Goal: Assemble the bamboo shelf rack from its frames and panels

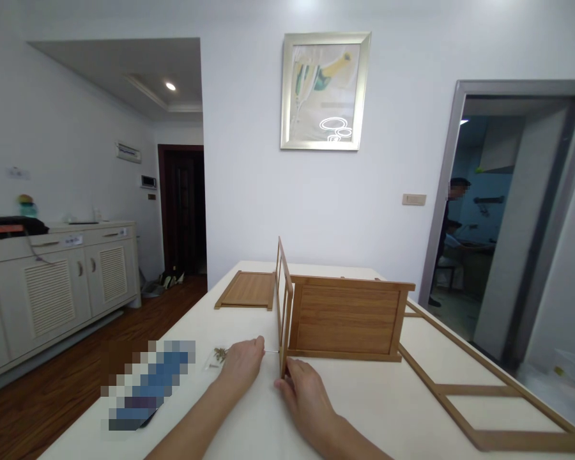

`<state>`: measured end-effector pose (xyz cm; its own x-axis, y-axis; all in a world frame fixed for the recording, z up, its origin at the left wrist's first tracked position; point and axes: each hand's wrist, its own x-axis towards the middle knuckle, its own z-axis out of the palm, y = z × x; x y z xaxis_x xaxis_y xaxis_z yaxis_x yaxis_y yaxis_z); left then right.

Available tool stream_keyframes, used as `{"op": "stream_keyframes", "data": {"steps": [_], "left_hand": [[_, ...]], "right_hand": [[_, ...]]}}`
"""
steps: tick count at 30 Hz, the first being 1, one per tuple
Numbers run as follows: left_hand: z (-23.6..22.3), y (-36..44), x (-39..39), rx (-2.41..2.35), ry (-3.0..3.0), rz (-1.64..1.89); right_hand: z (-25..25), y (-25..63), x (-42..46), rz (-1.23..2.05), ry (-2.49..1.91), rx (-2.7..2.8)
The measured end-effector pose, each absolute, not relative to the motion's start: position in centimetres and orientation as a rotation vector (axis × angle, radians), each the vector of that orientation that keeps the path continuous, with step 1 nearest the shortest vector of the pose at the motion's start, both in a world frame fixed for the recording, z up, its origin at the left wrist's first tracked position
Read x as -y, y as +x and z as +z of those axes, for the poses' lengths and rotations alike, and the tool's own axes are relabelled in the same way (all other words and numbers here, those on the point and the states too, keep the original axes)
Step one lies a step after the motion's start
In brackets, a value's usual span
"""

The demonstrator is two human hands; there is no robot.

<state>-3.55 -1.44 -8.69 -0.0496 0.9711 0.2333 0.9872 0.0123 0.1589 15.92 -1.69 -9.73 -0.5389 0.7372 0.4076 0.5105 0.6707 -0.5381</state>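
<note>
My left hand (243, 363) is closed on a hex key (271, 351), of which only a thin, pale metal shaft shows. Its tip meets the left face of an upright wooden frame (282, 306). Low on that frame's near edge, my right hand (306, 390) pinches the wood between thumb and fingers. A brown slatted wooden panel (347, 319) stands on its edge against the frame's right side. Beside my left hand lies a small clear bag (213, 361) with brass-coloured screws (220, 353).
A second wooden panel (249, 289) lies flat at the table's back left. Along the right edge rests a long ladder-like wooden frame (479, 388). A blurred blue object (153, 386) lies front left on the white table (364, 418). People are visible through the right doorway.
</note>
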Motion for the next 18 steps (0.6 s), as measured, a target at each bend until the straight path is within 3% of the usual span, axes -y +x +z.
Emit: {"op": "stream_keyframes", "data": {"steps": [13, 18], "left_hand": [[-7.9, -2.0, 2.1, 1.802, -2.181, -0.06], [-7.5, -1.7, 2.4, 1.893, -2.173, 0.007]], "right_hand": [[-9.4, 15.9, 2.0, 0.465, -0.984, 2.265], [-9.4, 15.8, 2.1, 0.44, -1.002, 2.294]]}}
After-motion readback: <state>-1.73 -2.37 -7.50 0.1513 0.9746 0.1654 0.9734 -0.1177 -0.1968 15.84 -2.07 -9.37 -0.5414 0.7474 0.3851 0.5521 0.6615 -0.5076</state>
